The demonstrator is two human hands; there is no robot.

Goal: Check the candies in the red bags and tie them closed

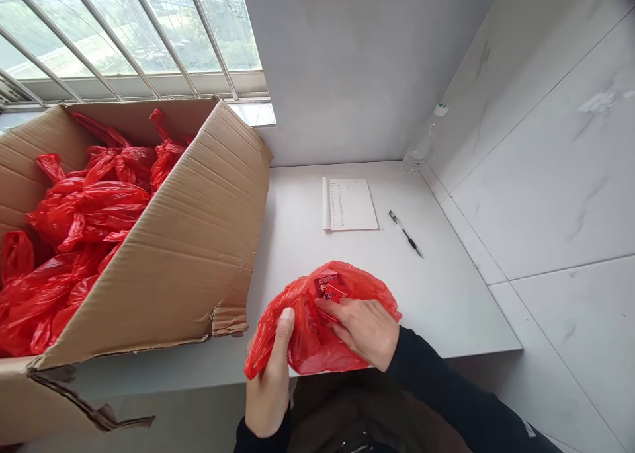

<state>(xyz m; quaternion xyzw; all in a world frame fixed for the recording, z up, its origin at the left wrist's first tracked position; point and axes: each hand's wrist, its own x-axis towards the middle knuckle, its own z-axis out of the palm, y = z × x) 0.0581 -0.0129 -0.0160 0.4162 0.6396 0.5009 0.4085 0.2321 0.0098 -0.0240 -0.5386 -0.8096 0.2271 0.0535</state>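
Clock centred on the red bag (315, 340) in hand, 12 = away from the wearer. Left hand (270, 387) at 8: thumb on the near film, bag rim pinched between thumb and fingers, most of those hidden. Right hand (370, 327) at 3: fingers reach inside the open mouth, tips on a printed red packet (331, 289) near the bag's centre; thumb hidden, can't tell if it pinches. Bag sits between the hands, touching both, at the front edge of the bench (441, 301); can't tell whether it bears on it.

Main obstruction: cardboard box (198, 254) at 9–10, just beside the bag, its tall side wall closing off that end, a torn flap low at the front. Box holds a heap of red bags (99, 208), several knotted.

Further out: pen (405, 235) at 1–2, notepad (353, 205) with rows of marks at 12. Farthest: clear bottle (418, 145), white cap, upright at 1 by the tiled wall (546, 175); window bars (161, 36) at 11, behind the box.
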